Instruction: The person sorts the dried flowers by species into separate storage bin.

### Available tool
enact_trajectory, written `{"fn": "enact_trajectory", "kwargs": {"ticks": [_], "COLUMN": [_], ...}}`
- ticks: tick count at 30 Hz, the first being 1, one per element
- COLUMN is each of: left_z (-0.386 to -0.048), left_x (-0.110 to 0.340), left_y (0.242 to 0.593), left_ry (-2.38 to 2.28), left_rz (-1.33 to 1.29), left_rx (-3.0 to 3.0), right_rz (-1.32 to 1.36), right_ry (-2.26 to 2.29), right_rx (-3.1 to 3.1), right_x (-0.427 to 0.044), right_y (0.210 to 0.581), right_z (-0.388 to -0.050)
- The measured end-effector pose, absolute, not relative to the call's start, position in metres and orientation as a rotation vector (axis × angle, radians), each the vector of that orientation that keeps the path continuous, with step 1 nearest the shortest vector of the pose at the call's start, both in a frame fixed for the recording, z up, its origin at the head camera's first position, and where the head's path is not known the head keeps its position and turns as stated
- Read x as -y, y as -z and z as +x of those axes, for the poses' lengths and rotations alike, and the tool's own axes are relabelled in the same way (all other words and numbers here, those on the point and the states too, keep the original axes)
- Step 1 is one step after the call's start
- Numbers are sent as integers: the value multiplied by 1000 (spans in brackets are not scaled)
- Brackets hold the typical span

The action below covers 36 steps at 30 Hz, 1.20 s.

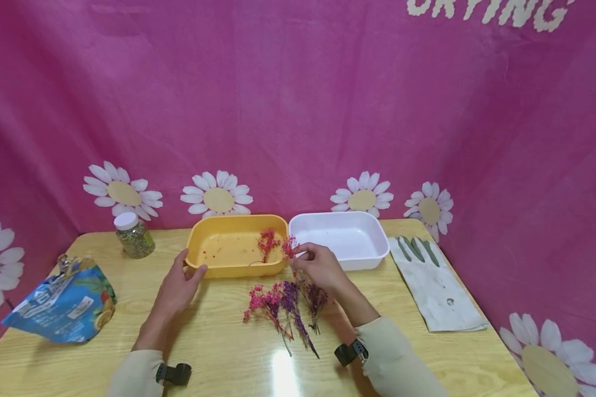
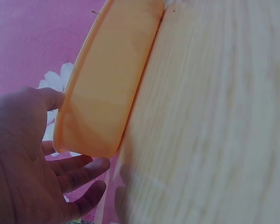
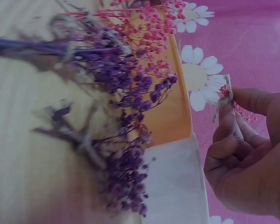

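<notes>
In the head view my right hand (image 1: 320,267) pinches a small sprig of pink dried flowers (image 1: 289,246) over the place where the two trays meet. Only part of that sprig (image 3: 225,90) shows beyond my fingertips in the right wrist view. My left hand (image 1: 180,286) touches the near left corner of the yellow tray (image 1: 238,272), thumb at its front side and fingers spread along its end. Another pink sprig (image 1: 267,245) lies inside at the tray's right. On the table in front are pink dried flowers (image 1: 264,301), purple ones (image 1: 290,298) and a darker purple bunch (image 1: 316,298).
A white tray (image 1: 379,259) adjoins the yellow one on the right. Further right, a white cloth glove (image 1: 439,298) with green fingertips lies flat. A lidded jar (image 1: 136,240) and a blue pouch (image 1: 74,303) stand at the left. A pink curtain (image 1: 288,110) hangs behind the table.
</notes>
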<state>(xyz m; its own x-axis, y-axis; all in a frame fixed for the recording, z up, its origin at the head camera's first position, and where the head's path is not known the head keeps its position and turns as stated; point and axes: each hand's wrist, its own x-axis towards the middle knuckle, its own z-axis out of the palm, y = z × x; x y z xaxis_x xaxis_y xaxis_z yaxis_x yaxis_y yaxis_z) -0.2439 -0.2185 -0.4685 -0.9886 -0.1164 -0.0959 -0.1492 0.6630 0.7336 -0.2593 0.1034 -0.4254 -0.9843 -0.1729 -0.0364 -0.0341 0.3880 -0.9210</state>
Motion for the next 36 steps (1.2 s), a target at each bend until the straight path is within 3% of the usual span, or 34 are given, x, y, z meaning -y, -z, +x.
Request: {"fn": "enact_trajectory", "kwargs": {"ticks": [23,36], "left_z": [-242,-244], "left_x": [215,216], "left_y": [471,472], "left_ry": [-1253,-1251], "left_rz": [-275,-246], "left_rx": [-2800,-2822], "right_rz": [-13,-68], "right_ry": [1590,1624], "right_rx": [-2529,-2613], "right_x": [-70,-76], "right_y": [406,409], "right_z": [-309,-304]}}
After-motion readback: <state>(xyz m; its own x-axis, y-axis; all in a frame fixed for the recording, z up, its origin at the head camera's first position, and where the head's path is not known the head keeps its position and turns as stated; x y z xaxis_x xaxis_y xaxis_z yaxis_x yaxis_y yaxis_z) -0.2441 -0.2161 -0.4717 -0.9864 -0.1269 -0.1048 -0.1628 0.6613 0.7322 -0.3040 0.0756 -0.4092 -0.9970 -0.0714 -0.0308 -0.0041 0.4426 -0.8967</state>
